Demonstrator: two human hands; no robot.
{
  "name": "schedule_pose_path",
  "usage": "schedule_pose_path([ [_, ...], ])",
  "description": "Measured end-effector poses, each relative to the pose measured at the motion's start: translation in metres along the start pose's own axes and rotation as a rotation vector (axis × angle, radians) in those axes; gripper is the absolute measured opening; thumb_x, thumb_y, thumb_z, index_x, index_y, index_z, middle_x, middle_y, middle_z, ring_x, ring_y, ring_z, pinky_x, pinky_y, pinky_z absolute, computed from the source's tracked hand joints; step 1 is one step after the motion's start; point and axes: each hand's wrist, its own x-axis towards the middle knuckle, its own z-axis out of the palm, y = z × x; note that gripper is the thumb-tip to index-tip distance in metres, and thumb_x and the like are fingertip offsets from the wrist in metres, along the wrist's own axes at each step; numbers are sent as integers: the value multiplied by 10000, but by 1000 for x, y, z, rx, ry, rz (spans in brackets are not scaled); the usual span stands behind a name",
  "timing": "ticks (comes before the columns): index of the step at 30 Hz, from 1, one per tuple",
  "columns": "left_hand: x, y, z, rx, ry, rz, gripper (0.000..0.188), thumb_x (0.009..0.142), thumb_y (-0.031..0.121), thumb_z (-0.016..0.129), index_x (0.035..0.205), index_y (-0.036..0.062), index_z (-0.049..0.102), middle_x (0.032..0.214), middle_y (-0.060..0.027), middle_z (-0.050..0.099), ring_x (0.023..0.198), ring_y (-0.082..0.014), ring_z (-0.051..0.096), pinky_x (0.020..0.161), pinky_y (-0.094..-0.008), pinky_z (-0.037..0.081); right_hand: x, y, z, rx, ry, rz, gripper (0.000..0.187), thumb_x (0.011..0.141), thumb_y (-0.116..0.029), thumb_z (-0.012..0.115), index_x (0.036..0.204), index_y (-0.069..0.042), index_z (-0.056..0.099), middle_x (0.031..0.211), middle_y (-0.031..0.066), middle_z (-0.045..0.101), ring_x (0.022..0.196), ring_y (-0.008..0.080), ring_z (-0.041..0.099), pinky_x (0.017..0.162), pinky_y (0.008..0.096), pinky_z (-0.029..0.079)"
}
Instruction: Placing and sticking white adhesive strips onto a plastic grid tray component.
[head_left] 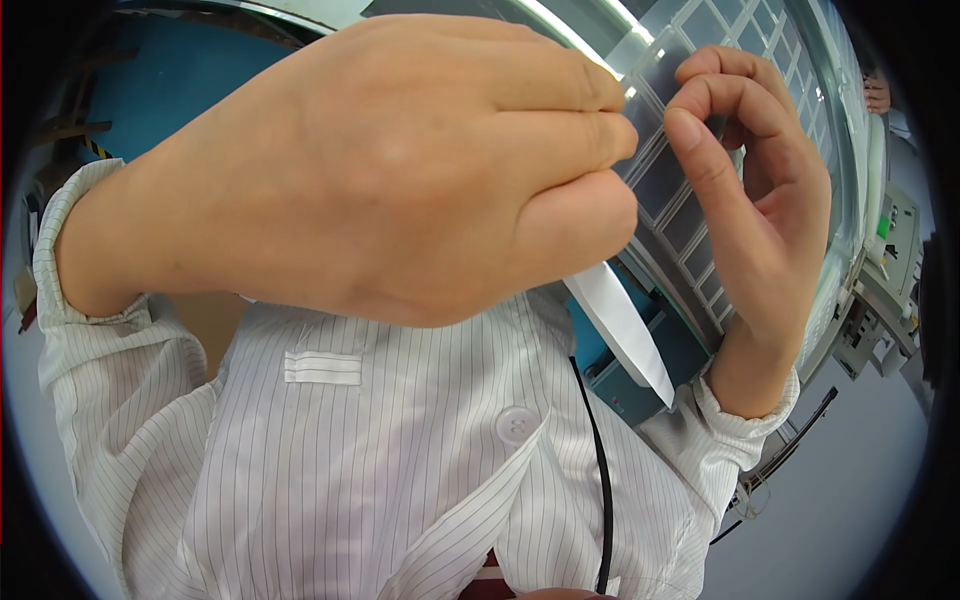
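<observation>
My left hand [400, 160] is raised close in front of me and fills much of the upper left. Its back faces up and its fingers are curled closed, so whatever they hold, if anything, is hidden. To its right, my right hand [760, 180] is held up with thumb and forefinger tips pinched together. Anything between those tips is too small to make out. A narrow gap separates the two hands. Behind them lies a clear sectioned panel [672, 195] with a grid of rectangular compartments. A pointed white strip [625, 335] shows below the left hand's fingers.
Grey equipment [900, 235] with a green part stands at the far right. Another person's hand [877, 95] shows at the upper right rim. A blue surface [180, 80] lies at the upper left. A black cord [602, 480] hangs down my striped white coat [350, 460].
</observation>
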Motion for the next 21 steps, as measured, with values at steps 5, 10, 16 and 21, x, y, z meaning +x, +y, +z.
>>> schedule_pose_path([
  [5,-11,-2,10,-30,31,-14,211,705,15,727,745,-22,523,1021,-258,719,959,-382,730,689,-398,632,-2,5,11,106,43,66,121,959,-63,689,1031,29,661,1211,77,599,992,111,550,844,228,426],
  [10,0,-3,7,-21,-4,-19,216,695,7,732,740,-21,522,1023,-253,720,966,-378,729,690,-399,634,1,6,14,-282,84,-72,145,952,-100,715,997,-9,612,1157,69,582,919,119,526,799,246,429],
  [16,3,7,16,-122,66,-76,214,701,2,741,775,-10,541,1122,-244,712,1085,-385,704,810,-405,625,-7,22,2,-375,251,-184,167,988,-139,692,1039,-19,589,1136,75,577,902,130,525,787,255,442],
  [21,9,16,2,-221,-80,-106,182,787,55,734,860,-4,577,1261,-229,682,1239,-400,634,1003,-447,547,-31,29,-34,71,283,-64,291,1051,-173,603,1284,2,606,1226,95,643,1136,173,619,985,271,466],
])
